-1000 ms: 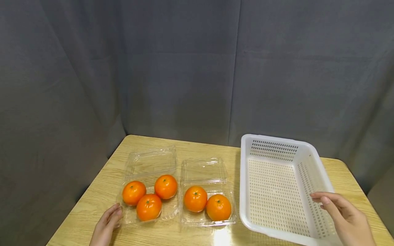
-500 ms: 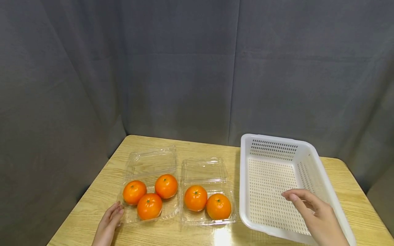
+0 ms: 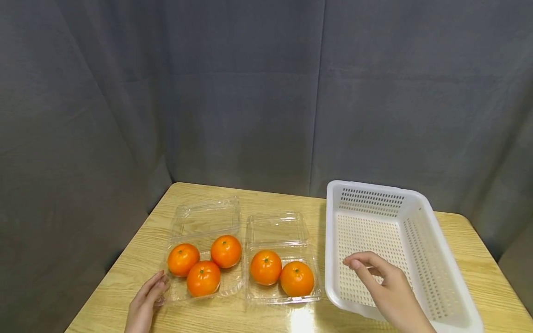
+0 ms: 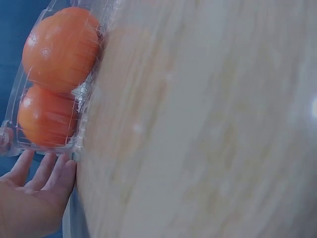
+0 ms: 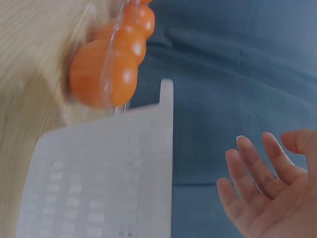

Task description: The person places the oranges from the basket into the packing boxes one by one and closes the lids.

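1. Currently, note left hand (image 3: pixel 145 298): fingers nearly straight, gripping nothing, tips at side edge of left clamshell (image 3: pixel 204 219); exact contact hard to make out.
2. Locate three oranges (image 3: pixel 203 278) in left clamshell, two oranges (image 3: pixel 265 267) in right clamshell (image 3: pixel 276 230); overlapping and blurred in right wrist view.
3. Observe right hand (image 3: pixel 385 289) over basket (image 3: pixel 330 245): fingers relaxed, holding nothing.
4. Treat near end of basket as partly hidden by right hand.

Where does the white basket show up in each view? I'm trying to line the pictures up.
Head: basket at lower right.
Left wrist: not visible.
Right wrist: basket at lower left.
Shared landmark: the oranges, left of the basket in the head view, upper left in both wrist views.
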Motion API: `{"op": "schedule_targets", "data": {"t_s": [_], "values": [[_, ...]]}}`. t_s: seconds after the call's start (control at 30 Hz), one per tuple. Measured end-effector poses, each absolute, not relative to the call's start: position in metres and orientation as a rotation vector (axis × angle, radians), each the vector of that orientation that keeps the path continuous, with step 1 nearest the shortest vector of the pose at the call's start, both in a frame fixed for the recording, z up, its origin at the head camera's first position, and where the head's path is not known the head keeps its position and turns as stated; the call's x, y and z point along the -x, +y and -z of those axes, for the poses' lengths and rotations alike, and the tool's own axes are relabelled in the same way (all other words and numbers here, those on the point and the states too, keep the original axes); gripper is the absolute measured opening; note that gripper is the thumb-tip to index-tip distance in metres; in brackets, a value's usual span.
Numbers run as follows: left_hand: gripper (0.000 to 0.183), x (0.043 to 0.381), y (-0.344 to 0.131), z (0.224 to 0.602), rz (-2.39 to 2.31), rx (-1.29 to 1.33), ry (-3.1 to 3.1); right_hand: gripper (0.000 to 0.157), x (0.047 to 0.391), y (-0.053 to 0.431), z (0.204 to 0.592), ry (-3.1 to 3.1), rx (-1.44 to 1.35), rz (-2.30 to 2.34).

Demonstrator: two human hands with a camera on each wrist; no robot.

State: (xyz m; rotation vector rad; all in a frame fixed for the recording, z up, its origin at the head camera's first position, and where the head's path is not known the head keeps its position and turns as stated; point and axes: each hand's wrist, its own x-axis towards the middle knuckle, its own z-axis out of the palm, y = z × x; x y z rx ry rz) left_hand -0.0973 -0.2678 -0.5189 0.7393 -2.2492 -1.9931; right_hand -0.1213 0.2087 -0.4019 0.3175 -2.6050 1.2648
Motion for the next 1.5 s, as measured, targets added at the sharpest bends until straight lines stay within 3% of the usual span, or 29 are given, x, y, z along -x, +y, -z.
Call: {"op": "schedule_targets", "data": {"t_s": [0.67,0.97,1.13,1.5], "values": [[0.068,0.095,-0.269,0.515,2.124,-0.813,-2.149,0.011,0.144,0.107,0.385,-2.581,-0.409,-1.707],[0.072,0.095,-0.271,0.519,2.122,-0.832,-2.151,0.024,0.166,0.07,0.397,-2.396,-0.439,-2.161],[0.075,0.094,-0.273,0.522,2.129,-0.846,-2.156,0.03,0.179,0.05,0.401,-2.272,-0.369,-2.474],[0.076,0.095,-0.272,0.525,2.138,-0.832,-2.133,0.031,0.22,0.013,0.402,-2.201,-0.162,-2.505]]}}
